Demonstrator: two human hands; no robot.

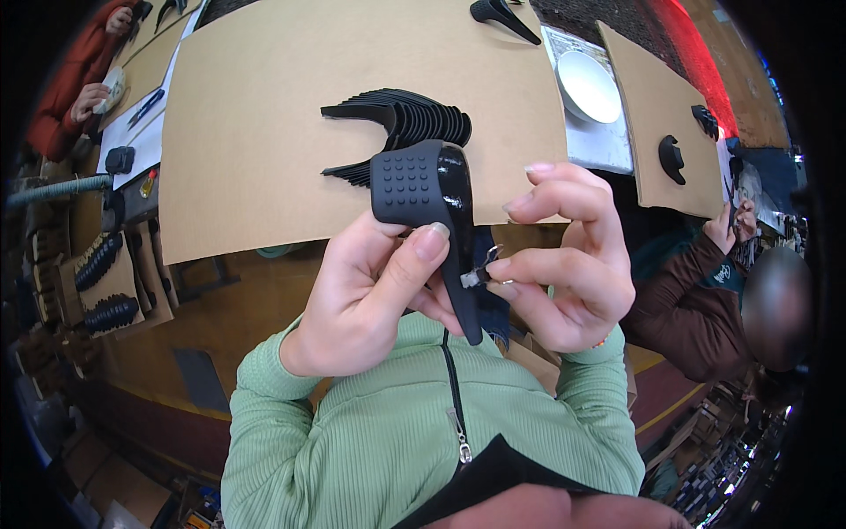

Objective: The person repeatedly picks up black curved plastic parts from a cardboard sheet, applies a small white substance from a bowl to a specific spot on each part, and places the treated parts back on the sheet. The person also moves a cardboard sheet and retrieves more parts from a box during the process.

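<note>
My left hand (pixel 370 300) grips a black molded part (pixel 407 187) with a wide head covered in small round bumps, a glossy side and a tapering tail that points down toward me. The thumb presses on it just below the bumps. On the right, my right hand (pixel 573 264) pinches a small piece (pixel 473 279) with a whitish end and a metallic glint between thumb and index finger, against the part's edge. Its exact kind is too small to make out. The other fingers are raised and curled. Behind the part, a fanned row of black curved parts (pixel 423 119) lies on the cardboard.
A cardboard sheet (pixel 256 115) covers the table. To its right are a white bowl (pixel 589 85) and another cardboard board (pixel 656 115) with black parts. One black part (pixel 504 18) lies at the far edge. People in red sleeves (pixel 66 97) and brown sleeves (pixel 687 295) work nearby.
</note>
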